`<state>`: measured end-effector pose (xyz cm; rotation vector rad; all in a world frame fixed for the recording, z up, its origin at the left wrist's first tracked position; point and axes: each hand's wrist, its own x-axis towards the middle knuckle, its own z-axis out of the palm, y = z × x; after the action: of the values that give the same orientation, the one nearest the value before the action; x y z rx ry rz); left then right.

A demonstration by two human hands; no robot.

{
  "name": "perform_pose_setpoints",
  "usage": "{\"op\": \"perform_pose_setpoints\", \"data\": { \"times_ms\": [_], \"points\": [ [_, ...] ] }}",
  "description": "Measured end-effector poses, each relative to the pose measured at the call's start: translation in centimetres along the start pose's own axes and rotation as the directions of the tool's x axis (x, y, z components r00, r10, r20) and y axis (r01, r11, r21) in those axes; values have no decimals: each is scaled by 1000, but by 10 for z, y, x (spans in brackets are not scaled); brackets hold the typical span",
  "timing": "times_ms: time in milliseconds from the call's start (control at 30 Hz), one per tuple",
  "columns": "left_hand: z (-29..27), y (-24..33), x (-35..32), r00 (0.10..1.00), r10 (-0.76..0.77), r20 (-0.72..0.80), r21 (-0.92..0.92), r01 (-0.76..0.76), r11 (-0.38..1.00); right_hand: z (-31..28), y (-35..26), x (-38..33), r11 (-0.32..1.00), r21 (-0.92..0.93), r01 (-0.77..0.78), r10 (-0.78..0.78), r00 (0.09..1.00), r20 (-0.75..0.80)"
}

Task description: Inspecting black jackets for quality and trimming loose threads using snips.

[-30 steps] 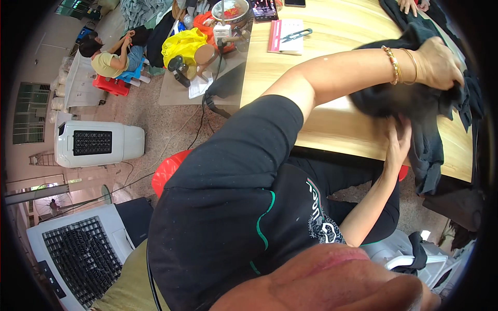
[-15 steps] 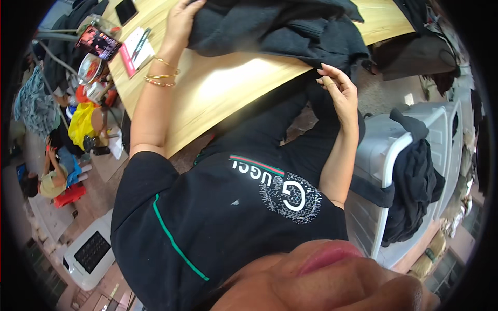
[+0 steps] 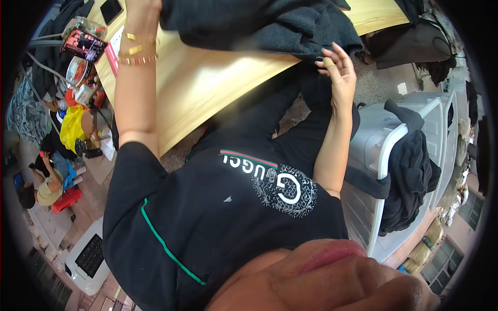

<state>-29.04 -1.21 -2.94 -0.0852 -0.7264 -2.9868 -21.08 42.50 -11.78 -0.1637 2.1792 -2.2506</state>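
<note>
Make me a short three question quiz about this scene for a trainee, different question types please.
1. True or false: the dark garment lies on the wooden table.
2. Which hand touches the garment's edge at the near side of the table: left or right?
3. What hangs over the rim of the white plastic bin? A) yellow bag B) dark clothing C) a towel

Key: 1 true. 2 right; the left hand rests at the far side, gold bracelets on its wrist. 3 B.

Bare wooden table (image 3: 207, 88) lies open between the arms; the dark garment (image 3: 259, 23) blocks beyond.
</note>
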Motion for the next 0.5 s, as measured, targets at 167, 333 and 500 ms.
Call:
{"op": "perform_pose_setpoints", "data": {
  "times_ms": [167,333,500],
  "points": [
    [-48,16,15,767,622,157,715,-523,464,3,8,0,998,-66,12,-14,1000,-24],
    [-7,-53,-60,888,317,333,942,-328,-71,17,-1,14,990,-125,64,-67,997,-25],
    [-42,-77,-82,917,235,321,794,-126,-594,39,13,51,917,-360,171,-174,984,26]
  ]
}}
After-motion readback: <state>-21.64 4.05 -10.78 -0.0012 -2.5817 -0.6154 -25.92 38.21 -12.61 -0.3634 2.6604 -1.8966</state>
